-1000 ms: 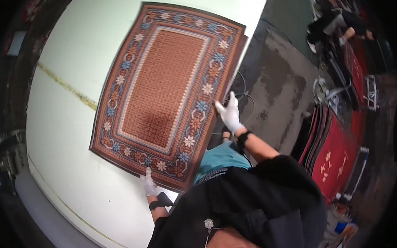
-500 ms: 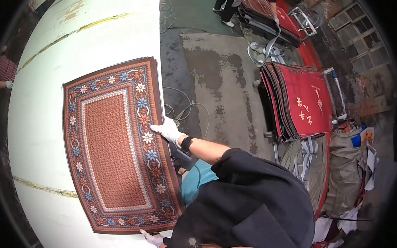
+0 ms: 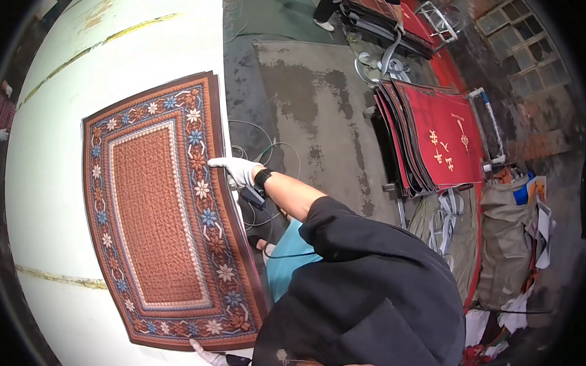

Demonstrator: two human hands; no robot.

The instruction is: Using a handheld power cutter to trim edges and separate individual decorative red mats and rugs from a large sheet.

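A brown floor mat (image 3: pixel 157 216) with a blue, white and orange flower border lies on a white table (image 3: pixel 49 225). Thin dark edges under its far corner hint at more than one layer. White gloves cover both hands. My right hand (image 3: pixel 236 170) grips the mat's right long edge, its thumb side on top and the other fingers mostly hidden. At the mat's bottom short edge, my left hand (image 3: pixel 210 357) pinches the rim, fingers partly out of sight beneath. A black band circles my right wrist, and a dark device hangs below it.
Red mats (image 3: pixel 442 140) stand stacked on the right, with another mat pile (image 3: pixel 391 27) behind, where a person works. Grey strapping (image 3: pixel 376 65) and thin cables (image 3: pixel 284 150) lie on the floor. Another gloved hand (image 3: pixel 4 134) shows at the far left. Bulky sacks (image 3: pixel 506 251) sit at right.
My right hand has slid a little along the mat's edge toward its far corner. My left hand keeps nearly the same place on the mat. The whole view has shifted slightly.
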